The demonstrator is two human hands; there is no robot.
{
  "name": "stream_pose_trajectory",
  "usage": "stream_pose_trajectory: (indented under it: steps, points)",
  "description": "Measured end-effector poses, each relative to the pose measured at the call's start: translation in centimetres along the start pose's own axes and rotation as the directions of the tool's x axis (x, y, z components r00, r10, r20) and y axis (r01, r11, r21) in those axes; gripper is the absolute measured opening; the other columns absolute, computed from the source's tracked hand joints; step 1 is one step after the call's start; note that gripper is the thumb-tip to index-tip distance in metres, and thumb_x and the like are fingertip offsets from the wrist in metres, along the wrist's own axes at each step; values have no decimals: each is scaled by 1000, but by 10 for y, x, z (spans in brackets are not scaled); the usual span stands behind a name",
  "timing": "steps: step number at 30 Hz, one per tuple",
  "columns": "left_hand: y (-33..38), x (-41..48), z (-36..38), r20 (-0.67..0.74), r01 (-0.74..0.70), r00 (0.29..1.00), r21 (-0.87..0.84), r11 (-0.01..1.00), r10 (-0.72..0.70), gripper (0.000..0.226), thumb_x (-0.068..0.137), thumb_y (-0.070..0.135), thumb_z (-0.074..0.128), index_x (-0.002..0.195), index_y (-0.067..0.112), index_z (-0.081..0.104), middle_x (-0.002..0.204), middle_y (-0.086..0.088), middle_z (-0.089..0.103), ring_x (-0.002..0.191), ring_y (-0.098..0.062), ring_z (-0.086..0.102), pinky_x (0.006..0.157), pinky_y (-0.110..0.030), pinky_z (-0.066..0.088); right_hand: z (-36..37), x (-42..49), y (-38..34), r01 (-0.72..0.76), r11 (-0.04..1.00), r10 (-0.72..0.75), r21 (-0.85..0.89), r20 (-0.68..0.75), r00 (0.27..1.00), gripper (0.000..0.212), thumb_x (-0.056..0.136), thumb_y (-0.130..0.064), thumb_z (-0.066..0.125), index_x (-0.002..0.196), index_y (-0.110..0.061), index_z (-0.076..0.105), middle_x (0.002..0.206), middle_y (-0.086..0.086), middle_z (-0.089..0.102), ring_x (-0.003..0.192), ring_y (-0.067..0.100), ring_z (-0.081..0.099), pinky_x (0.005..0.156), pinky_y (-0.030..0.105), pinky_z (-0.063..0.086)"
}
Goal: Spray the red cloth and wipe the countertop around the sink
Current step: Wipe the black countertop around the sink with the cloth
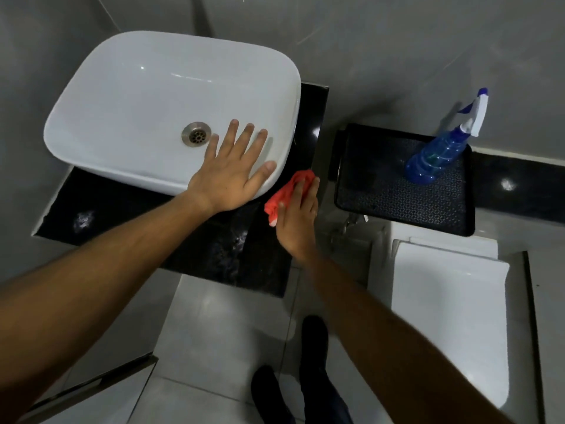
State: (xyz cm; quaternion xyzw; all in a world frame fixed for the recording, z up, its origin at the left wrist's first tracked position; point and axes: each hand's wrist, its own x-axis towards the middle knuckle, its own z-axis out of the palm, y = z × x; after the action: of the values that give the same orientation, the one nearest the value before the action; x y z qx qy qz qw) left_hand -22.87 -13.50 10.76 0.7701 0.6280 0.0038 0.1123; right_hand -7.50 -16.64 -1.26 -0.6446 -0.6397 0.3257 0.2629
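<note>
Red cloth (pixel 289 191) bunched under right hand (pixel 298 215), grip clamped on it.

The sink (pixel 153 102) sits on the countertop (pixel 128 228); right of it, a spray bottle (pixel 434 154) stands on a tray (pixel 397 203).

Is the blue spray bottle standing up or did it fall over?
Standing up. The spray bottle rests on its base on the black tray, nozzle on top.
</note>
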Motion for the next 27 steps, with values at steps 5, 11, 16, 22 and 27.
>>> stream_pose_trajectory:
  steps: [5, 11, 16, 22, 27]
  points:
    - [-1, 0, 0, -1, 3, 1000, -1, 1000, -3, 74, 95, 67, 1, 158, 28, -6, 168, -1, -5, 153, -20, -16, 125, -51, -3, -23, 124, -3, 8, 997, -9, -76, -17, 1000, 64, 99, -19, 42, 149, 0, 5, 154, 32, -7, 142, 45, 5, 114, 51, 13]
    - [-5, 0, 4, -43, -19, 999, 0, 1000, 19, 74, 97, 67, 2, 158, 27, -5, 169, 0, -2, 154, -20, -13, 125, -51, 2, -49, 242, -5, 3, 988, 7, -156, 65, 998, 64, 101, -20, 38, 149, 0, 0, 153, 33, -8, 143, 43, 2, 115, 44, 8]
    - [-6, 0, 5, -35, -22, 999, -22, 1000, 21, 73, 97, 67, 3, 158, 27, -5, 169, -1, -2, 154, -21, -12, 124, -53, 2, -50, 234, 1, 164, 933, -133, -320, 115, 984, 61, 101, -20, 36, 148, 3, 5, 153, 34, -8, 142, 44, -4, 114, 54, 5]
    - [-3, 0, 1, -12, -9, 1000, -23, 1000, 9, 74, 96, 68, 2, 158, 28, -5, 168, -2, -4, 154, -22, -14, 124, -54, 0, -39, 153, 8, 355, 718, -187, -599, 325, 927, 62, 101, -38, 25, 151, -14, 0, 159, 17, -12, 140, 47, -14, 112, 63, -3]
    - [-1, 0, -3, 4, 0, 1000, -22, 1000, 1, 70, 98, 63, 6, 158, 28, -4, 168, -2, -5, 153, -21, -16, 124, -53, -4, -27, 62, -2, 317, 817, -220, -483, 246, 944, 64, 100, -40, 31, 152, -16, 2, 160, 14, -4, 143, 40, -14, 114, 61, -1]
